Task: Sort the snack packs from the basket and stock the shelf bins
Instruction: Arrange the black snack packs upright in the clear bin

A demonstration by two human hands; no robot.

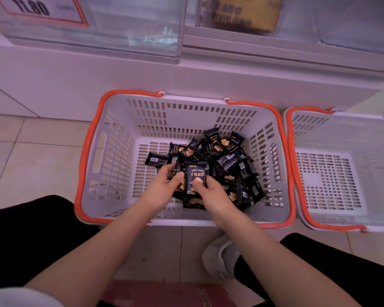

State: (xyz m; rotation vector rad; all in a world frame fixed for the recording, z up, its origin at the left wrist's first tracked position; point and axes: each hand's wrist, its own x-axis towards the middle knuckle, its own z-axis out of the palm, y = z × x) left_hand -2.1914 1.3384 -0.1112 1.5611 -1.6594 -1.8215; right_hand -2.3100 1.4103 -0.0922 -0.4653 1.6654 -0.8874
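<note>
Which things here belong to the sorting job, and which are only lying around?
Job: black snack packs; basket holding them; pack gripped by left hand and right hand; clear shelf bins.

Lying about: second basket; price sign; white shoe.

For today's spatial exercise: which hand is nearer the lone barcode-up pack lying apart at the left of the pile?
Left. The left hand lies just below-right of the barcode-up pack; the right hand is farther right.

Packs (pixel 220 160) in basket (pixel 111 151), seemingly below bins (pixel 93 29)
</note>
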